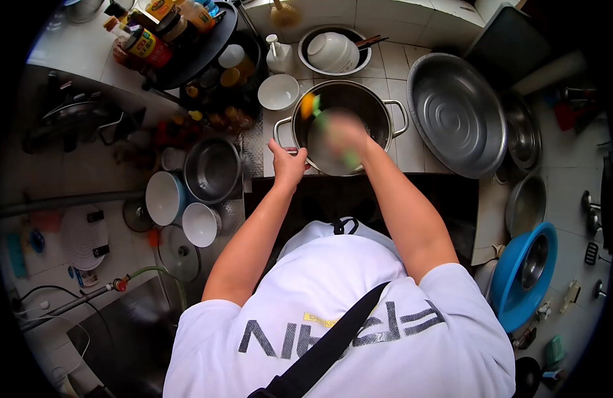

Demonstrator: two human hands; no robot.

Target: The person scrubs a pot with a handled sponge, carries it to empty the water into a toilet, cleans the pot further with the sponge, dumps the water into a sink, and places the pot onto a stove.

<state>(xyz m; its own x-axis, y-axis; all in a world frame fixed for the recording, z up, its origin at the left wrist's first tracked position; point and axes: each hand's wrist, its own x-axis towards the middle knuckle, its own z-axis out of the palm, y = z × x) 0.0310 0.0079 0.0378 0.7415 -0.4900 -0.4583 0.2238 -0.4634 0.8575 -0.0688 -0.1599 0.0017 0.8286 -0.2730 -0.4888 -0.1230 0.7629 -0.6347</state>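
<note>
A steel pot [378, 109] with two side handles stands on the white tiled counter in front of me. My left hand [290, 161] is closed on the pot's left side, at the handle and rim. Inside the pot, my right hand [346, 134] is smeared by motion. Around its fingers is a blurred green, yellow and orange thing [310, 106], too smeared to name. How the right fingers are placed cannot be made out.
Behind the pot is a bowl of dishes with chopsticks [333, 53]; a white bowl [278, 91] is left of it. A large metal basin [457, 116] leans at right. Bottles [146, 46] and bowls [212, 170] are at left, a blue basin [518, 278] at lower right.
</note>
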